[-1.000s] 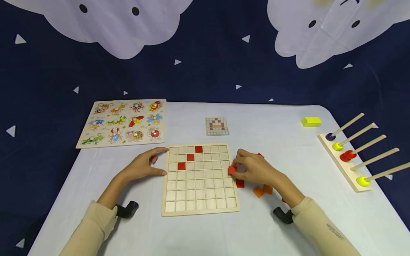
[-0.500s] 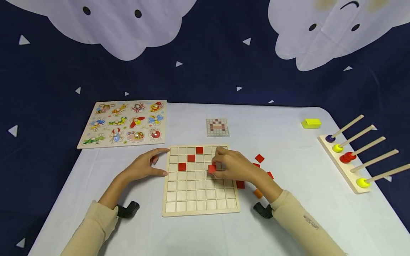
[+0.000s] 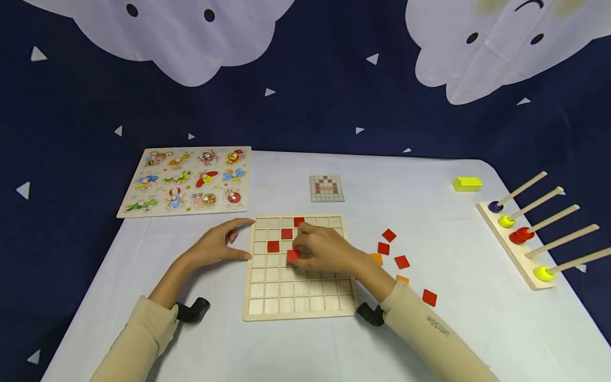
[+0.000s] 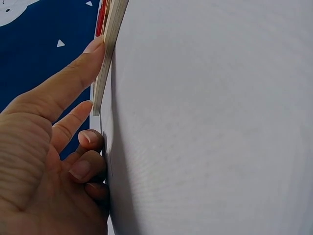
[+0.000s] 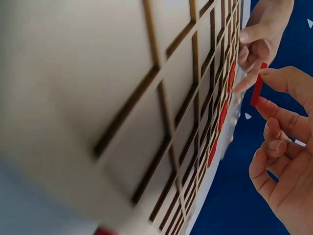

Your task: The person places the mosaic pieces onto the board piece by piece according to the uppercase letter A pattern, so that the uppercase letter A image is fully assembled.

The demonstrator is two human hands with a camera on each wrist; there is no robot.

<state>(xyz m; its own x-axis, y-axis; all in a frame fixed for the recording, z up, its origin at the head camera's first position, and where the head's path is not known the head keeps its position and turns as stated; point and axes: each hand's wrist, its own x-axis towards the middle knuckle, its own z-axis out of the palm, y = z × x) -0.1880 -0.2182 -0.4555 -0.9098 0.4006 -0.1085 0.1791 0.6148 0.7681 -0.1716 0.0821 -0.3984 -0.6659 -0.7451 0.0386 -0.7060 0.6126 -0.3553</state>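
Note:
A wooden grid board [image 3: 286, 305] lies on the table in the head view. Three red square tiles sit in its cells on a diagonal, the lowest red tile [image 3: 273, 246] at the left. My right hand [image 3: 329, 250] is over the board's middle, pinching another red tile [image 3: 293, 257] between thumb and index finger. The right wrist view shows this held tile [image 5: 258, 85] edge-on, above the board's surface. My left hand [image 3: 215, 246] rests at the board's left side, thumb and index finger extended against its edge [image 4: 106, 68], the other fingers curled.
Loose red tiles [image 3: 402, 261] and orange tiles [image 3: 376, 259] lie right of the board. Behind it is a small pattern card [image 3: 326, 189]. An insect puzzle [image 3: 183, 183] lies back left. A yellow block [image 3: 467, 184] and a bead-peg stand [image 3: 517, 246] are at the right.
My right hand has carried the red tile leftward from the board's right edge to over its middle, uncovering loose tiles behind it. My left hand has stayed at the left edge.

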